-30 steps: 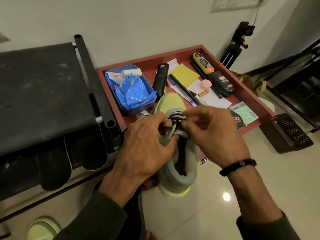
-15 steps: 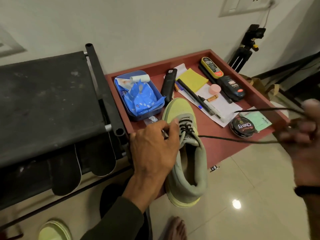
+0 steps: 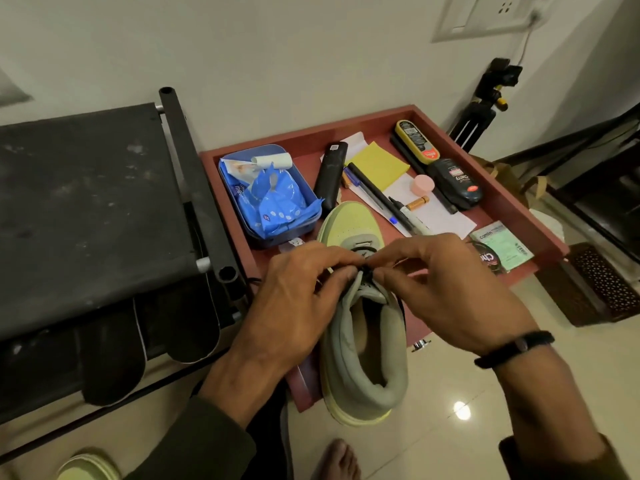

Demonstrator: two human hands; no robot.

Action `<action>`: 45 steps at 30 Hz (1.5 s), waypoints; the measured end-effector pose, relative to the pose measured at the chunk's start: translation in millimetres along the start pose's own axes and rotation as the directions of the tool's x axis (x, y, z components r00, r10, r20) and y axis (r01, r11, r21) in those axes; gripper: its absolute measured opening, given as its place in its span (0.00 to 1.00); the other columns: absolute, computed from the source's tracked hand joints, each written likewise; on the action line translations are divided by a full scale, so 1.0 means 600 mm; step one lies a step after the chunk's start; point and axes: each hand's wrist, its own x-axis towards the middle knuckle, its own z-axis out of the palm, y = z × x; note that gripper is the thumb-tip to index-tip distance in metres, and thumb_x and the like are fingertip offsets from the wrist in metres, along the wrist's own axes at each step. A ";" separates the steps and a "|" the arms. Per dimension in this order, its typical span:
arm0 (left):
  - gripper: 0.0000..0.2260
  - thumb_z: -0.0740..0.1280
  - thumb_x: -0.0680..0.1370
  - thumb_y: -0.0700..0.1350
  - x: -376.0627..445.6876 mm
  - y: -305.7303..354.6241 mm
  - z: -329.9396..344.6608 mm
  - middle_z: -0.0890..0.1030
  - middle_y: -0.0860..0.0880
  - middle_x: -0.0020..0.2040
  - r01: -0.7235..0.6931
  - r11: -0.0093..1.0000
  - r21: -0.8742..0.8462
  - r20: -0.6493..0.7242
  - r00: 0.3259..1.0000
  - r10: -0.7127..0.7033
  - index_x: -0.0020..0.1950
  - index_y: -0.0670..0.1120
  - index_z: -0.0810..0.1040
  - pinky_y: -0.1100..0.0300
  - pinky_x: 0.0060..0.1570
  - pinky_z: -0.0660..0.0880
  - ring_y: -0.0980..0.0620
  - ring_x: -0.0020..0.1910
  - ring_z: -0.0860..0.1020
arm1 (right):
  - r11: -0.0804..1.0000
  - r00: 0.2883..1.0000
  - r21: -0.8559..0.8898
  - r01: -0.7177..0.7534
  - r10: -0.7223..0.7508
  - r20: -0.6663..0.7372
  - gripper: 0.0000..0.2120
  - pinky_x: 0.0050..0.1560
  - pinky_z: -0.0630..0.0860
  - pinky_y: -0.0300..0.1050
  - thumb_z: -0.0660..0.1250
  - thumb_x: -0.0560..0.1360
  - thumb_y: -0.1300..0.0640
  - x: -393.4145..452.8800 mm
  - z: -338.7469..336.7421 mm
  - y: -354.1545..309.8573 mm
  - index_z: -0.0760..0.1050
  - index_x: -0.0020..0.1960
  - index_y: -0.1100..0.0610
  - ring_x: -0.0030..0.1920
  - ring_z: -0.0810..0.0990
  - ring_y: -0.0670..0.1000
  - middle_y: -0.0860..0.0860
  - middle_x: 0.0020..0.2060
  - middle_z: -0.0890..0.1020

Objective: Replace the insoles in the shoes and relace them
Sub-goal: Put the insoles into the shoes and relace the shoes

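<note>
Pale-green shoe (image 3: 363, 344) lies toe-away on the red tray (image 3: 512, 174), dark lace (image 3: 366, 269) half-threaded.

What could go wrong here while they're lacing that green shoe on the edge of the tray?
1. The shoe overhangs the red tray at its heel; a firm tug on the black lace could probably tip it onto the floor.
2. Both the left hand and the right hand pinch the lace at one eyelet; a slipped grip may let it pull back out.
3. Pens lie close to the toe and could get knocked.
</note>
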 end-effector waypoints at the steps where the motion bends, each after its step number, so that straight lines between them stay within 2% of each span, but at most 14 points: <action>1: 0.08 0.70 0.81 0.43 0.001 -0.001 -0.001 0.83 0.58 0.50 -0.027 1.000 0.016 0.008 1.000 0.027 0.59 0.51 0.85 0.71 0.47 0.75 0.61 0.51 0.81 | 0.999 1.000 0.045 0.018 -0.017 -0.013 0.07 0.50 0.82 0.48 0.69 0.77 0.51 -0.002 0.005 0.008 0.83 0.52 0.40 0.49 0.81 0.41 0.37 0.46 0.83; 3: 0.08 0.71 0.80 0.44 0.006 -0.006 0.000 0.84 0.58 0.51 -0.064 0.997 0.047 0.021 0.998 0.063 0.58 0.51 0.86 0.72 0.48 0.73 0.61 0.52 0.81 | 0.992 0.999 0.120 0.033 -0.028 -0.043 0.07 0.50 0.82 0.44 0.69 0.77 0.53 -0.006 0.009 0.019 0.83 0.51 0.41 0.49 0.81 0.40 0.38 0.44 0.84; 5: 0.06 0.71 0.81 0.45 0.009 -0.009 0.002 0.83 0.58 0.51 -0.089 0.993 0.078 0.043 0.995 0.086 0.57 0.51 0.85 0.68 0.49 0.75 0.60 0.51 0.81 | 0.988 0.997 0.148 0.042 -0.033 -0.063 0.07 0.50 0.82 0.43 0.70 0.78 0.54 -0.007 0.010 0.027 0.84 0.50 0.42 0.50 0.81 0.39 0.39 0.44 0.84; 7: 0.06 0.70 0.81 0.45 0.011 -0.010 0.004 0.83 0.58 0.50 -0.096 0.991 0.097 0.055 0.994 0.091 0.56 0.51 0.84 0.62 0.50 0.77 0.59 0.51 0.80 | 0.988 0.997 0.147 0.057 -0.049 -0.057 0.06 0.49 0.82 0.45 0.68 0.77 0.51 -0.003 0.012 0.030 0.83 0.51 0.42 0.49 0.81 0.40 0.40 0.44 0.84; 10: 0.04 0.68 0.82 0.46 0.011 -0.008 0.005 0.81 0.58 0.50 -0.098 0.985 0.142 0.060 0.994 0.091 0.55 0.51 0.81 0.60 0.49 0.76 0.58 0.49 0.79 | 0.991 0.998 0.122 0.052 -0.049 -0.026 0.05 0.50 0.82 0.50 0.67 0.77 0.48 0.005 0.017 0.029 0.81 0.50 0.41 0.49 0.81 0.42 0.39 0.46 0.83; 16: 0.02 0.61 0.85 0.46 0.000 0.001 0.016 0.77 0.57 0.47 -0.086 0.969 0.232 0.051 0.996 0.076 0.54 0.51 0.73 0.64 0.45 0.70 0.57 0.45 0.75 | 0.992 0.999 0.118 0.051 -0.049 -0.022 0.05 0.51 0.79 0.51 0.63 0.81 0.52 0.002 0.025 0.038 0.76 0.51 0.43 0.50 0.79 0.44 0.41 0.46 0.81; 19: 0.03 0.63 0.84 0.44 0.003 -0.003 0.012 0.79 0.57 0.46 -0.048 0.990 0.133 0.023 0.999 0.046 0.54 0.50 0.75 0.68 0.45 0.71 0.58 0.45 0.78 | 0.979 0.996 0.195 0.053 -0.039 -0.076 0.06 0.50 0.80 0.54 0.63 0.81 0.53 0.003 0.025 0.042 0.78 0.51 0.44 0.47 0.81 0.44 0.42 0.45 0.82; 22: 0.05 0.65 0.83 0.42 0.008 -0.011 0.005 0.83 0.55 0.43 0.021 1.000 -0.003 0.013 1.000 -0.021 0.56 0.49 0.80 0.64 0.43 0.78 0.58 0.44 0.82 | 0.961 0.992 0.271 0.061 -0.028 -0.123 0.08 0.49 0.82 0.54 0.64 0.82 0.54 0.005 0.026 0.042 0.80 0.53 0.43 0.45 0.83 0.45 0.43 0.43 0.84; 24: 0.05 0.68 0.82 0.43 0.009 -0.014 0.005 0.83 0.55 0.43 0.030 1.000 -0.004 0.008 1.000 -0.030 0.56 0.50 0.82 0.66 0.43 0.78 0.59 0.43 0.82 | 0.973 0.992 0.220 0.075 -0.050 -0.116 0.08 0.47 0.82 0.51 0.66 0.80 0.54 0.007 0.027 0.042 0.81 0.52 0.41 0.45 0.83 0.43 0.41 0.42 0.84; 26: 0.06 0.70 0.81 0.43 0.010 -0.014 0.009 0.82 0.57 0.45 -0.009 0.997 0.076 0.012 1.000 0.008 0.56 0.51 0.83 0.68 0.44 0.76 0.59 0.44 0.80 | 0.985 0.991 0.151 0.087 -0.069 -0.118 0.09 0.46 0.82 0.49 0.67 0.80 0.55 0.007 0.029 0.039 0.82 0.51 0.41 0.45 0.81 0.41 0.39 0.43 0.83; 32: 0.05 0.67 0.83 0.45 0.015 -0.017 0.020 0.80 0.55 0.48 -0.070 0.981 0.180 0.025 0.997 0.066 0.56 0.50 0.81 0.70 0.48 0.73 0.58 0.48 0.78 | 0.992 0.984 0.048 0.120 -0.113 -0.136 0.05 0.46 0.81 0.51 0.69 0.77 0.51 0.019 0.035 0.033 0.82 0.51 0.43 0.44 0.80 0.42 0.39 0.44 0.82; 36: 0.04 0.63 0.84 0.45 0.018 -0.012 0.034 0.77 0.54 0.48 -0.074 0.965 0.252 0.016 0.997 0.073 0.55 0.50 0.77 0.64 0.44 0.73 0.56 0.45 0.76 | 0.989 0.981 -0.052 0.135 -0.141 -0.134 0.03 0.46 0.76 0.42 0.66 0.80 0.54 0.019 0.042 0.029 0.77 0.52 0.46 0.47 0.78 0.44 0.40 0.46 0.80; 41: 0.03 0.58 0.85 0.45 0.014 -0.010 0.039 0.75 0.54 0.44 -0.044 0.964 0.261 0.003 0.999 0.045 0.53 0.50 0.69 0.59 0.41 0.71 0.56 0.41 0.74 | 0.997 0.989 0.037 0.072 -0.067 -0.133 0.04 0.42 0.73 0.42 0.65 0.81 0.54 0.015 0.038 0.037 0.75 0.49 0.45 0.46 0.78 0.44 0.41 0.43 0.80; 45: 0.02 0.60 0.85 0.44 0.012 -0.010 0.039 0.77 0.54 0.45 -0.007 0.981 0.196 -0.039 0.999 0.015 0.54 0.50 0.72 0.66 0.40 0.71 0.58 0.42 0.76 | 0.989 0.987 0.145 0.023 0.001 -0.163 0.07 0.41 0.75 0.42 0.63 0.82 0.55 0.018 0.040 0.036 0.77 0.49 0.46 0.42 0.80 0.42 0.42 0.40 0.81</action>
